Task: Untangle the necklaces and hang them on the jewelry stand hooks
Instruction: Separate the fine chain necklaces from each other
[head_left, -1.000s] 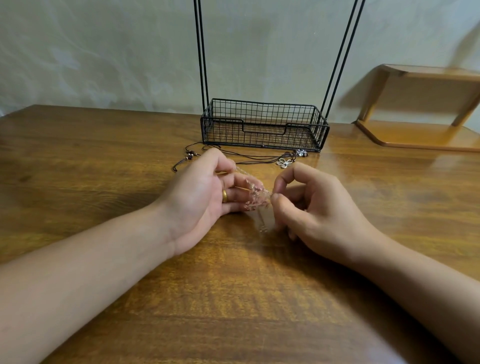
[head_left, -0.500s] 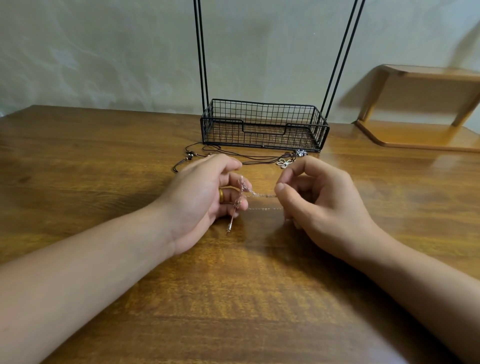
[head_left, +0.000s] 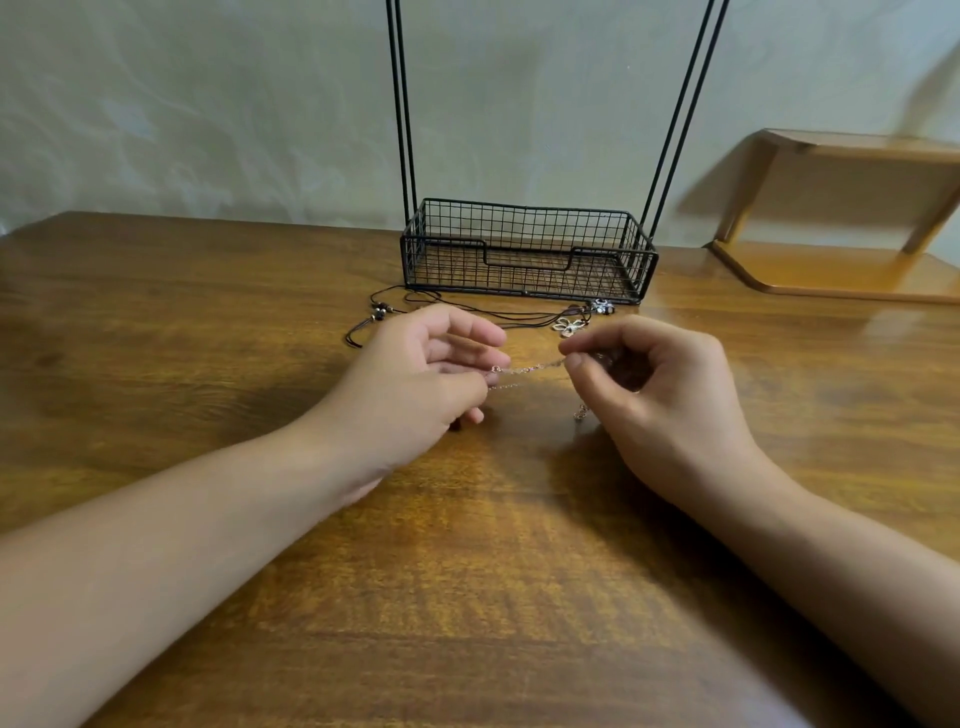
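A thin rose-gold chain necklace (head_left: 527, 370) is stretched between my two hands just above the wooden table. My left hand (head_left: 415, 384) pinches its left end, and my right hand (head_left: 660, 395) pinches its right end between thumb and forefinger. A short loose end of the chain (head_left: 581, 413) dangles below my right hand. Behind the hands, black cord necklaces (head_left: 467, 312) lie on the table with a flower pendant (head_left: 569, 326) and a dark bead pendant (head_left: 602, 306). The black wire jewelry stand (head_left: 524, 254) rises behind them; its hooks are out of frame.
The stand's mesh basket base sits at the back centre of the table (head_left: 467, 571), with two pairs of black rods going up. A low wooden shelf (head_left: 841, 260) stands at the back right against the wall.
My hands have moved apart. The chain, bunched between my fingers a second ago, is now pulled out into a taut line between them.
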